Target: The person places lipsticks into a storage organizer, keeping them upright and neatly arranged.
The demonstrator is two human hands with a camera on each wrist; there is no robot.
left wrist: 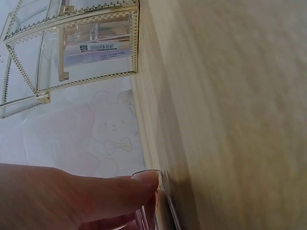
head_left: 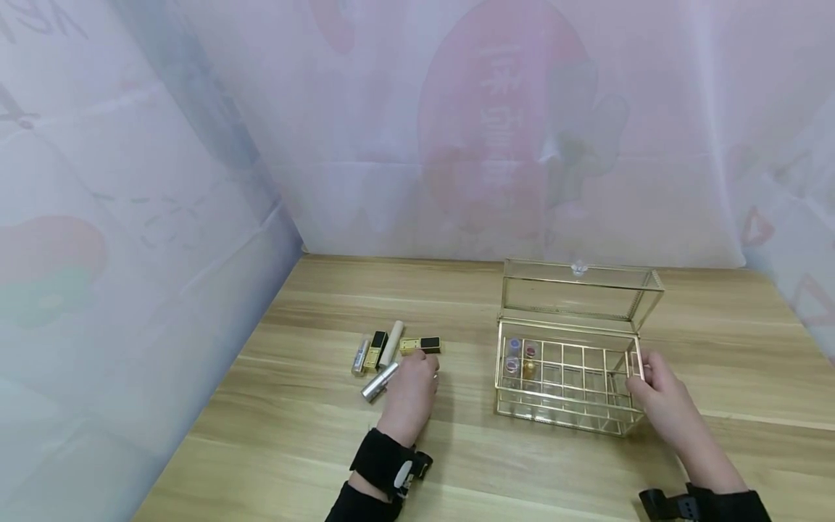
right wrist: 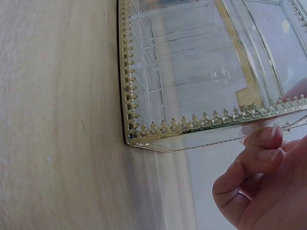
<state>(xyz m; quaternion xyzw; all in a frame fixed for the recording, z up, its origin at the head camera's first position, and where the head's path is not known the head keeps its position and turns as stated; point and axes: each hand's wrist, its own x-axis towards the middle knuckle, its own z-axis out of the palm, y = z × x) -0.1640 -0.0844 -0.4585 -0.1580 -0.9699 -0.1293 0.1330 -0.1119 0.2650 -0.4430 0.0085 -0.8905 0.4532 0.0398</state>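
Note:
My left hand pinches a clear, cylindrical cosmetic tube low over the table; its other end is out of view. Close around this hand lie a silver tube, a cream tube and two gold tubes with black caps, one upright in the view and one crosswise. My right hand holds the right side of a gold-framed glass box, thumb at its top edge. In the right wrist view, the curled fingers meet the glass end.
The box's hinged glass lid stands raised at the back, with a clear knob. Several small cosmetics fill compartments at the box's left end. A clear tube lies leftmost on the wooden table. Printed cloth encloses the back and sides.

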